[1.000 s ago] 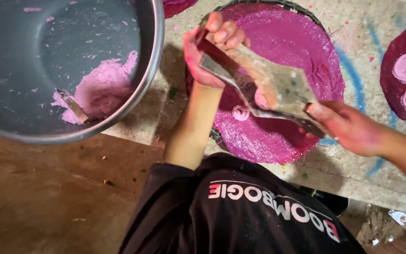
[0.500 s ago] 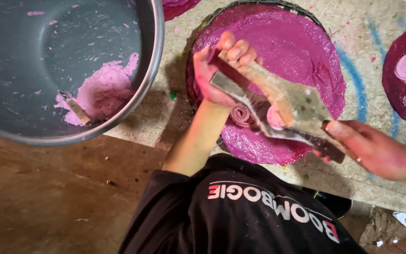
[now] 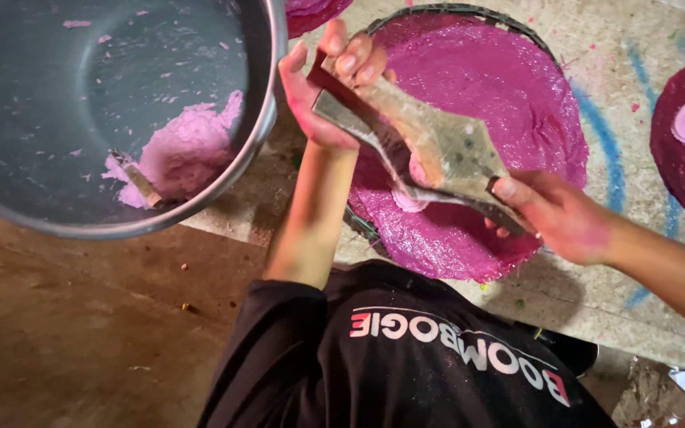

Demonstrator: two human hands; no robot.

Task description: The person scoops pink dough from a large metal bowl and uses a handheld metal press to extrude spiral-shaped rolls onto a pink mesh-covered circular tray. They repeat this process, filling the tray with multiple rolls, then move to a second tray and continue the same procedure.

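Both hands gripping a metal press tool (image 3: 430, 147) over the magenta round tray (image 3: 509, 95): left hand (image 3: 331, 87) clenched on far end, right hand (image 3: 556, 214) on near end. Grey basin (image 3: 267, 103) left of tray.

Your left hand (image 3: 331, 87) reaches forward with the forearm bare, fingers curled shut in a grip. Your right hand (image 3: 560, 214) comes in from the right, fingers likewise closed, pink-stained.
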